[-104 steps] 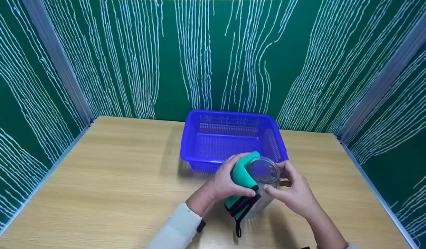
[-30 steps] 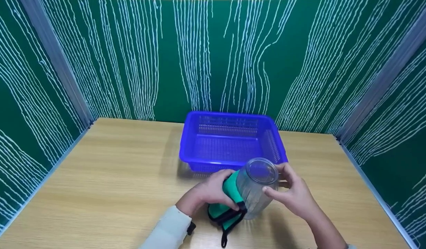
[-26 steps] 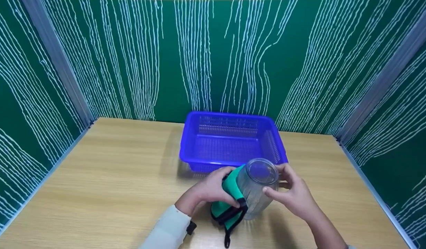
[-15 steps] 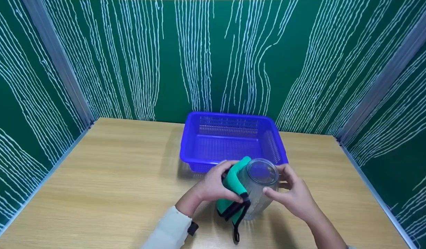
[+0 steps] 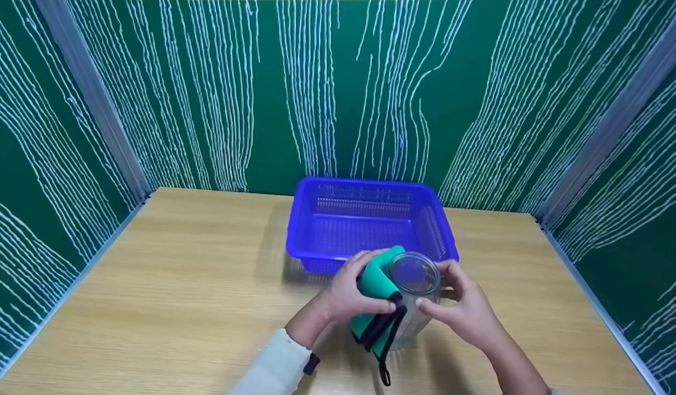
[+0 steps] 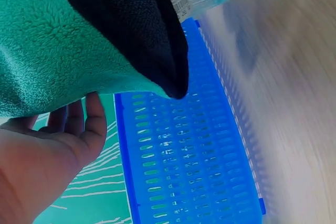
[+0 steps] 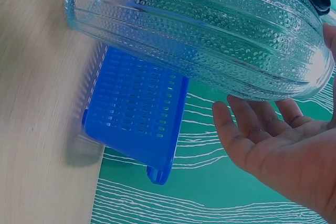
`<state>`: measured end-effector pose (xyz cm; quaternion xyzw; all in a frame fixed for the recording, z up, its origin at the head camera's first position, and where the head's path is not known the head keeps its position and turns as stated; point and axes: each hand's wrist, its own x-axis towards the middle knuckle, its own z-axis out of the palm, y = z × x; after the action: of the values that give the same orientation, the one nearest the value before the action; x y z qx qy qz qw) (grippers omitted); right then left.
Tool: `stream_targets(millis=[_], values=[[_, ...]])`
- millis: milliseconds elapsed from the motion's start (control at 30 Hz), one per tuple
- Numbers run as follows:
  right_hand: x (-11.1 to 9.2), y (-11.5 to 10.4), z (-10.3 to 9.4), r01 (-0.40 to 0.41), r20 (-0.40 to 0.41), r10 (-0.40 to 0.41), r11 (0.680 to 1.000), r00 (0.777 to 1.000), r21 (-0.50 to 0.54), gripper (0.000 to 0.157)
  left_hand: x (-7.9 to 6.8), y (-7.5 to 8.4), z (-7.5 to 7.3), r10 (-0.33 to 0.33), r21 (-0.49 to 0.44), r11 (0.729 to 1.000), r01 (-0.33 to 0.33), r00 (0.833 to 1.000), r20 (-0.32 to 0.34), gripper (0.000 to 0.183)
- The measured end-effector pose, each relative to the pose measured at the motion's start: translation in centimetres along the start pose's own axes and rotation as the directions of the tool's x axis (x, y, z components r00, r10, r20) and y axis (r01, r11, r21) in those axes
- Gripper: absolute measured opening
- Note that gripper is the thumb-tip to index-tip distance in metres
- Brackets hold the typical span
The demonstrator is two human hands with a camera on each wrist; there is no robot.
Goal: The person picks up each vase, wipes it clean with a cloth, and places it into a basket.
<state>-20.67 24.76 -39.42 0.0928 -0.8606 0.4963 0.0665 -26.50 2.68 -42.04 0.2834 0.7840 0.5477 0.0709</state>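
Observation:
A tall, clear glass jar [image 5: 415,274] with ribbed, dimpled sides stands on the table close to me. My right hand [image 5: 468,310] holds it from the right, thumb on the near side and fingers behind. My left hand [image 5: 346,291] grips a green cloth [image 5: 377,282] with black trim and a hanging loop, and the cloth lies against the jar's left side near its top. In the left wrist view the cloth's fluffy face [image 6: 58,51] covers part of the left hand. The right wrist view shows the jar's textured wall [image 7: 199,35] above the curled right fingers.
Just behind the jar is a blue perforated plastic basket [image 5: 316,257]. The wooden table [image 5: 206,285] is enclosed by green walls [image 5: 272,126] with white wavy lines and grey corner posts [image 5: 595,126].
The left hand with the cloth slid down and left along the jar by one second ago, then came back up and right to its top. The right hand and jar stayed nearly still.

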Motion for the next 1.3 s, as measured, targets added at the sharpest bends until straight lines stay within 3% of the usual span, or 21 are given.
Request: stream_targets(millis=[267, 567, 900, 1300], values=[[0.0, 0.0, 0.0, 0.009, 0.006, -0.009, 1.000, 1.000, 0.009, 0.052, 0.2, -0.7, -0.2, -0.012, -0.080, 0.997, 0.019, 0.997, 0.081, 0.087], [-0.1, -0.2, -0.1, 0.019, 0.022, -0.019, 1.000, 1.000, 0.004, 0.051, 0.2, -1.5, -0.2, 0.045, 0.011, 0.999, -0.046, 0.994, 0.097, 0.093], [-0.1, -0.3, -0.1, 0.002, 0.021, -0.002, 1.000, 1.000, -0.002, 0.051, -0.1, -2.6, 0.2, -0.009, 0.086, 0.996, 0.001, 0.995, 0.101, 0.097], [0.0, -0.1, -0.1, -0.015, 0.021, 0.015, 1.000, 1.000, 0.004, 0.052, -0.2, -2.6, 0.0, -0.042, 0.153, 0.988, 0.026, 0.994, 0.099, 0.094]])
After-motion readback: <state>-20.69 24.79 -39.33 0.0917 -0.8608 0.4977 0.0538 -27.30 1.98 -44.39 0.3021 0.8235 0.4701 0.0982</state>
